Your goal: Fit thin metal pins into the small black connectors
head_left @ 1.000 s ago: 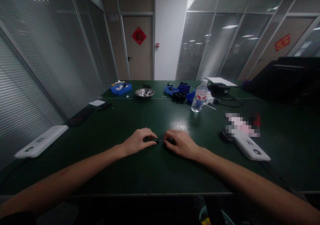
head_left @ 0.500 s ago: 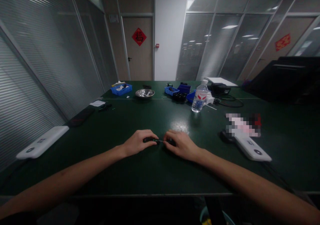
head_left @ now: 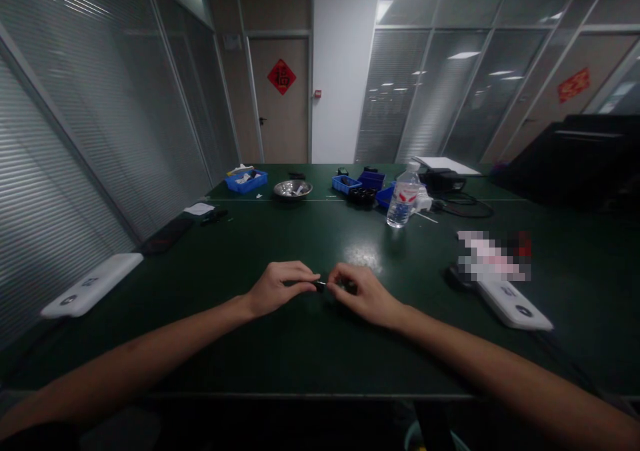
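My left hand (head_left: 274, 288) is closed in a pinch above the green table, its thumb and fingers on a small black part (head_left: 320, 286). Facing it, my right hand (head_left: 364, 292) is also pinched, with thumb and fingertips on a thin silvery piece (head_left: 325, 283) that meets or lies close against the black part. Both things are tiny and partly covered by the fingers, so their exact kind does not show. The fingertips of the two hands are almost touching.
A water bottle (head_left: 403, 201) stands beyond my right hand. Farther back are a metal bowl (head_left: 293, 196), a blue tray (head_left: 245, 183) and several blue bins. White devices lie left (head_left: 95, 284) and right (head_left: 515, 302). The table's front edge (head_left: 300, 395) runs below my arms.
The black part has turned or shifted; its longer dark section no longer shows in my left hand. Less of the silvery piece shows between the hands. The camera view has moved slightly.
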Motion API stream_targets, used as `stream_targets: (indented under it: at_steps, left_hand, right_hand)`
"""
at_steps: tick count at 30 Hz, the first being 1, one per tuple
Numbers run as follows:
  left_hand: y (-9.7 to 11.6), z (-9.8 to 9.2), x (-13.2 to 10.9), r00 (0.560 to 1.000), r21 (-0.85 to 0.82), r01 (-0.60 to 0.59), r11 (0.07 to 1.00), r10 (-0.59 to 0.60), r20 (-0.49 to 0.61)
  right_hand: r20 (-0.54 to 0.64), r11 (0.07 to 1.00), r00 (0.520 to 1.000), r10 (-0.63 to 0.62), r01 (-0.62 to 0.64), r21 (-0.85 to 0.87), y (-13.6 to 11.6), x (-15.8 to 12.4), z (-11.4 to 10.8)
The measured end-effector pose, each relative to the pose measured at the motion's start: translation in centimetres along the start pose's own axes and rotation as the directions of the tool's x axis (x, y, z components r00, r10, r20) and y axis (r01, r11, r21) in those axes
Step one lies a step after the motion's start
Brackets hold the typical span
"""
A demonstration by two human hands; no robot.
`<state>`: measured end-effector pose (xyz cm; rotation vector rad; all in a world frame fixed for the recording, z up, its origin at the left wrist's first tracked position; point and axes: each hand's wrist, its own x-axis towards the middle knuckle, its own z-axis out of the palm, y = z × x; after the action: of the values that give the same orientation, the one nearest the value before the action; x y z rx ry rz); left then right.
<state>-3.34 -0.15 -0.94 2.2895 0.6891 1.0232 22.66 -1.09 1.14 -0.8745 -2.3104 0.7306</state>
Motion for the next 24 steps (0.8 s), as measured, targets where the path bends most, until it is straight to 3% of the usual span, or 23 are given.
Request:
stream_targets:
  at_steps: [3, 6, 19, 24]
  left_hand:
    - [0.5, 0.0, 0.1, 0.995, 0.057, -0.002, 0.998, -0.003, 0.097]
    - [0.8, 0.1, 0.0, 0.991, 0.084, -0.021, 0.996, 0.01, 0.133]
    - [1.7, 0.6, 0.3, 0.997, -0.018, 0.053, 0.998, -0.054, -0.054]
    - [1.6, 0.7, 0.5, 0.995, -0.025, 0.077, 0.997, -0.078, -0.062]
  right_hand:
    - [0.026, 0.99, 0.998, -0.058, 0.061, -0.129, -0.3, -0.3, -0.1]
    - [0.031, 0.986, 0.998, -0.061, 0.065, -0.151, -0.6, -0.4, 0.0]
    - [-0.102, 0.996, 0.994, 0.03, -0.021, 0.082, 0.0, -0.3, 1.0]
    - [-0.103, 0.999, 0.995, 0.02, -0.015, 0.047, 0.0, -0.2, 1.0]
